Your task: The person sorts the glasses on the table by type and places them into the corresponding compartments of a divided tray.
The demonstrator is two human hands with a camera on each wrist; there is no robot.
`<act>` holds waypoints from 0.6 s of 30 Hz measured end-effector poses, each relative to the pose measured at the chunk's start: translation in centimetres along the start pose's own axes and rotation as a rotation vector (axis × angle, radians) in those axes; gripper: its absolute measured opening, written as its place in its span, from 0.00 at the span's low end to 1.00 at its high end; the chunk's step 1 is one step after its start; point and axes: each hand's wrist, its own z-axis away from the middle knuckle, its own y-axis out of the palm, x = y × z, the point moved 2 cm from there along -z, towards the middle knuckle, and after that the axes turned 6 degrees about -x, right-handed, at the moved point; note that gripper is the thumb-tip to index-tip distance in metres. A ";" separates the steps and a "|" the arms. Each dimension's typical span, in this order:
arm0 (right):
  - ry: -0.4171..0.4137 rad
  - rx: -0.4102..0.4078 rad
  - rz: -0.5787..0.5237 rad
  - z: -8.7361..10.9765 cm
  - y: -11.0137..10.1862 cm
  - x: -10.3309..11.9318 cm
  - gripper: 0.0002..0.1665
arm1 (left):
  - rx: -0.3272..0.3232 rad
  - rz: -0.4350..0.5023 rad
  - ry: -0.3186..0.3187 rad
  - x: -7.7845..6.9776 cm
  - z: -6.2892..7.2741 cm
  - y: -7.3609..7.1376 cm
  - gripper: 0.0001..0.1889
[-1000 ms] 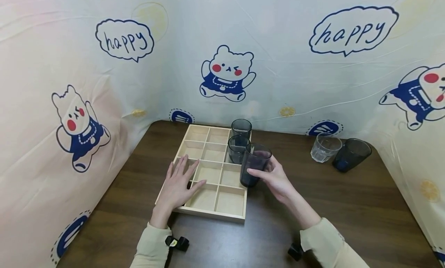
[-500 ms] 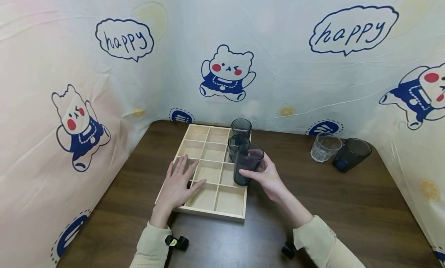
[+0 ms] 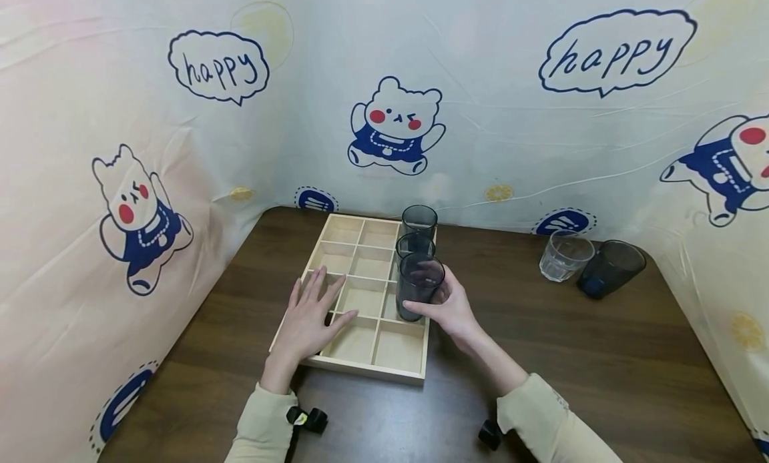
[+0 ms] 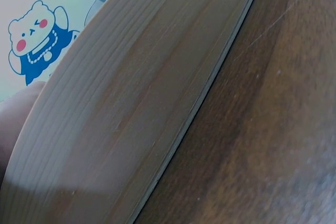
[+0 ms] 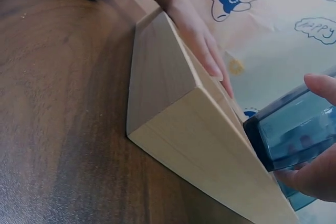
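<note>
My right hand (image 3: 452, 307) grips a tall, smoky dark drinking glass (image 3: 417, 288), thumb on the near side and fingers round the right. In the head view the glass stands upright over the right column of a pale wooden divided tray (image 3: 366, 369). The right wrist view shows the base of the glass (image 5: 299, 129) at the tray's upper edge. Spread over the tray's left side, my left hand (image 3: 309, 319) rests with straight fingers. Behind the held glass are two more dark glasses, a nearer one (image 3: 414, 243) partly hidden and a farther one (image 3: 419, 217), in the same column.
At the back right of the brown table (image 3: 577, 356) sit a clear faceted glass (image 3: 565, 257) and a dark glass (image 3: 609, 269), side by side. A printed cloth (image 3: 480, 116) hangs behind the table and along both sides.
My right hand has carried the dark glass leftward, from the tray's right edge to over the right column. My left hand stays in place on the tray.
</note>
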 end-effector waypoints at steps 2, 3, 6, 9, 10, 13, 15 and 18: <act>-0.007 0.002 0.008 0.0 0.1 -0.2 0.48 | 0.002 0.002 -0.003 0.0 0.0 0.0 0.44; -0.012 0.003 0.011 0.1 0.2 -0.3 0.48 | 0.002 0.002 -0.003 0.0 0.0 0.0 0.44; -0.021 0.007 0.025 0.2 0.3 -0.5 0.49 | 0.005 0.002 -0.005 0.0 -0.1 0.0 0.44; -0.043 0.022 0.056 0.4 0.3 -0.8 0.49 | 0.008 0.002 -0.006 0.0 0.0 0.0 0.44; -0.061 0.030 0.080 0.4 0.3 -0.9 0.49 | 0.008 0.001 -0.006 0.0 0.0 0.0 0.44; -0.136 0.055 0.179 0.3 0.2 -1.0 0.49 | 0.008 -0.001 -0.007 0.0 0.0 0.0 0.44; -0.178 0.066 0.246 0.2 0.1 -1.1 0.49 | 0.008 -0.004 -0.006 0.0 0.0 0.0 0.44; -0.196 0.069 0.306 0.1 -0.2 -1.1 0.49 | 0.008 -0.005 -0.004 0.0 0.0 -0.1 0.44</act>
